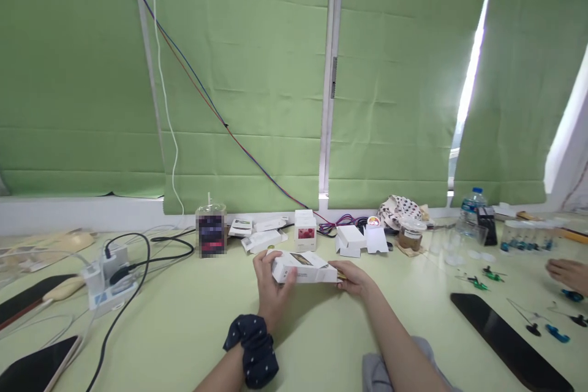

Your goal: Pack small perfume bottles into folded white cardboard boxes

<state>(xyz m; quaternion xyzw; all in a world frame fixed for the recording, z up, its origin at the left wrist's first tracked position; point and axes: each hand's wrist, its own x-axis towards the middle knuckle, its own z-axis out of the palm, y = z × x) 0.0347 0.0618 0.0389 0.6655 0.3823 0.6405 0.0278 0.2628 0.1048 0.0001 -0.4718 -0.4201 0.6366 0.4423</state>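
My left hand [271, 285] is closed around the left end of a flat white cardboard box [303, 268], thumb on the near side. The box has a dark picture on its top and is held tilted just above the table. At its right end my right hand [354, 279] is closed, fingertips pinched together. A small yellowish bit [340, 275] shows between those fingertips and the box end; what it is I cannot make out. Behind the held box stands a small white box with a red picture [305, 236].
White boxes [351, 240] and flattened cartons [264, 239] lie along the back. On the left are a power strip [113, 294] with cables and a phone [41, 364]. A black slab [505, 337] and small hooked items [558, 334] lie right, near another person's hand [569, 274].
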